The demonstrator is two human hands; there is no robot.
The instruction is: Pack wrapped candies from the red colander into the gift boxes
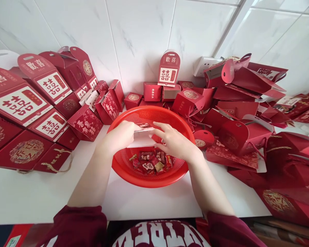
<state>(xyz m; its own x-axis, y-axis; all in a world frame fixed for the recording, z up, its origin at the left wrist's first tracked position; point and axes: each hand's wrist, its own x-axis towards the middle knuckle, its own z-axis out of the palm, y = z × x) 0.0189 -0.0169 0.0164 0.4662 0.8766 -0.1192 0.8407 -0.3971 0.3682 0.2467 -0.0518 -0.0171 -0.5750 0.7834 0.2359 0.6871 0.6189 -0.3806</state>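
A small gift box (141, 140), its pale inside or underside facing me, is held above a red plastic basket (150, 183). My left hand (122, 135) is closed around the box's left end, with the thumb lying along it. At its right end, my right hand (173, 139) has its fingers spread, their tips touching or almost touching the box's edge. Wrapped candies (153, 161) in red and gold wrappers lie in the bottom of the basket below the hands. Part of the box is hidden by my fingers.
Large red gift boxes (51, 85) stand stacked at the left. Behind the basket are smaller red boxes (152, 92) against a tiled wall (141, 34). A jumbled heap of open red boxes (237, 137) fills the right side of the white table (149, 204). A wall socket (207, 64) sits behind the heap.
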